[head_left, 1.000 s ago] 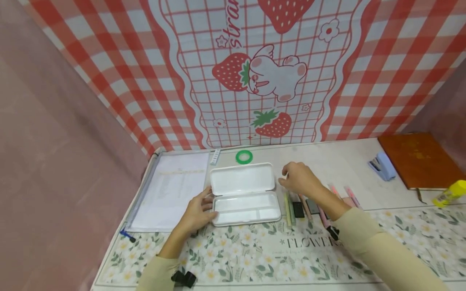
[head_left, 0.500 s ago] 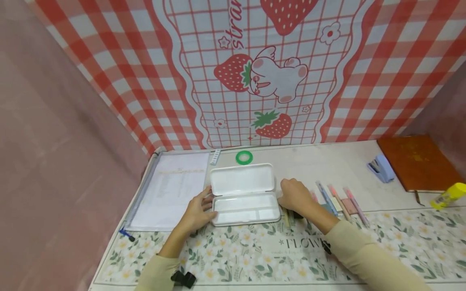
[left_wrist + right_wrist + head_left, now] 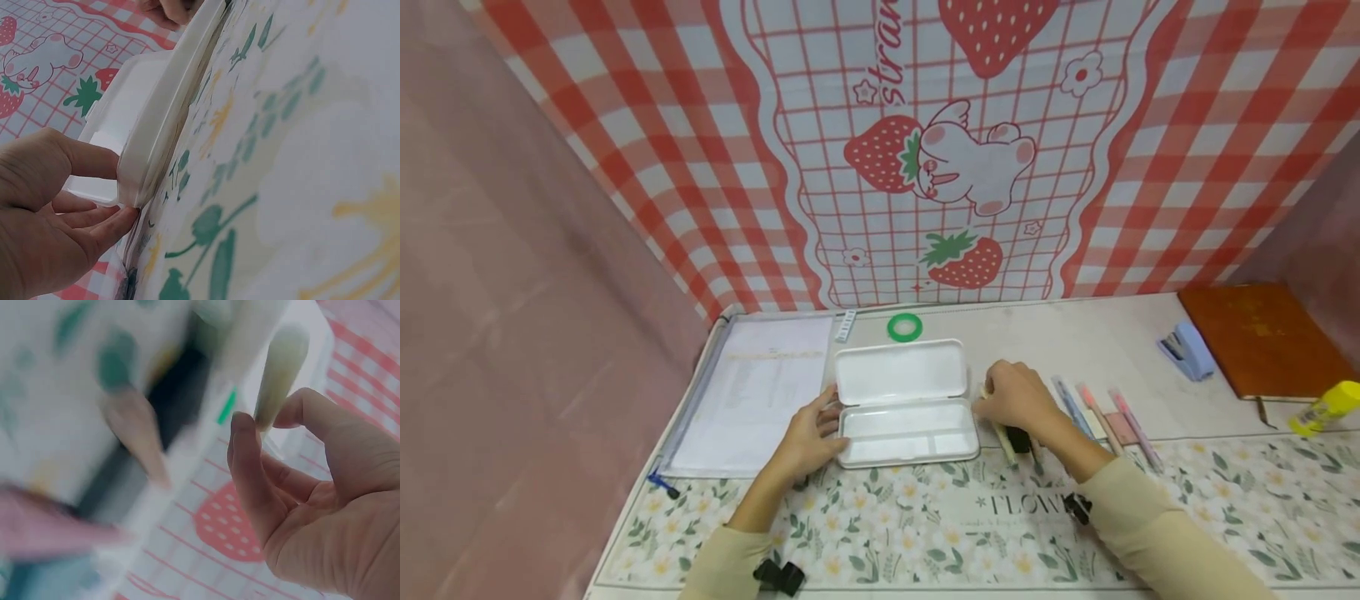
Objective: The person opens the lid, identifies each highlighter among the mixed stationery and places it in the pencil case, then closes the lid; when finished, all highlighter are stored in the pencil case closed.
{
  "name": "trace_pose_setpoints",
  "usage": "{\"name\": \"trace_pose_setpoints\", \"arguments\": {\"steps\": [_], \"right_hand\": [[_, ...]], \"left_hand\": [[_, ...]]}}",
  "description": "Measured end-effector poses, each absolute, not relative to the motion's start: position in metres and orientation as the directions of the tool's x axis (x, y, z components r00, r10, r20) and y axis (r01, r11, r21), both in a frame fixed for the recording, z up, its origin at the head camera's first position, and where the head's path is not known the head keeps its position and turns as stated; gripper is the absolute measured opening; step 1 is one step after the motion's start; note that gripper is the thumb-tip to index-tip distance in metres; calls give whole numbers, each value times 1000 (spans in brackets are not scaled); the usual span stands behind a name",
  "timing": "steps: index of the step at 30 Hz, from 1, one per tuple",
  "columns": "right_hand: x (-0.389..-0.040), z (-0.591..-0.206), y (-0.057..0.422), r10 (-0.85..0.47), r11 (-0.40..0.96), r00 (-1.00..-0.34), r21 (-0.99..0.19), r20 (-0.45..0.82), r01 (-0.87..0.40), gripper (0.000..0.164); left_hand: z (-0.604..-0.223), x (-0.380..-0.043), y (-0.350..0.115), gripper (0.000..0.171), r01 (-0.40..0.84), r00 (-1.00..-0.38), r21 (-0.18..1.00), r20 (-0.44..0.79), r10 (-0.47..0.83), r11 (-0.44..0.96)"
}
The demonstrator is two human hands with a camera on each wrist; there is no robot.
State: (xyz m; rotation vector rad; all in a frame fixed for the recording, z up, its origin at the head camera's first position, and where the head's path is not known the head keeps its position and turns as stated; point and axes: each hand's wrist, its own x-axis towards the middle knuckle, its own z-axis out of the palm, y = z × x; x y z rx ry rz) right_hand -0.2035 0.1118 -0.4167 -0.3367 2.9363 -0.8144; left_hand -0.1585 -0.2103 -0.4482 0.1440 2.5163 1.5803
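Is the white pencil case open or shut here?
Open. In the head view, the pencil case has its lid back behind the base, with the white insides of both showing.

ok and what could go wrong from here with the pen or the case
The right hand only pinches the yellow-green pen, so it might slip out. The black block lies close to that hand and could get knocked. The left hand touches the white case; a push might shift it.

From here I see a smooth, glossy white rectangular plastic case (image 3: 906, 417) and a matt red-and-white checked cloth backdrop (image 3: 925, 179).
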Motion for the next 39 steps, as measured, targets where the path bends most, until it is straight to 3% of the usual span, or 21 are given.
{"name": "trace_pose_setpoints", "arguments": {"steps": [3,5,12,17,27,39], "right_hand": [[-204,-395,117,-251,819,-968,-530,11,-219,14],[-206,-380,120,-268,814,-963,-530,20,-237,24],[-214,-353,118,-365,795,-930,-504,49,-339,26],[-220,-351,98,-450,783,-893,-470,24,-407,28],[-223,-366,27,-638,690,-761,-351,118,-633,25],[-221,-381,-30,-703,669,-709,-291,53,-684,26]], "left_hand": [[-435,-153,-206,87,-14,-980,899,-98,170,437],[-432,-151,-206,87,-3,-980,901,-88,177,434],[-452,-158,-212,88,2,-983,900,-79,167,436],[-462,-163,-217,89,3,-983,897,-79,167,442],[-465,-164,-220,90,-14,-980,917,-91,175,398],[-462,-167,-218,93,-51,-978,923,-123,168,380]]}}
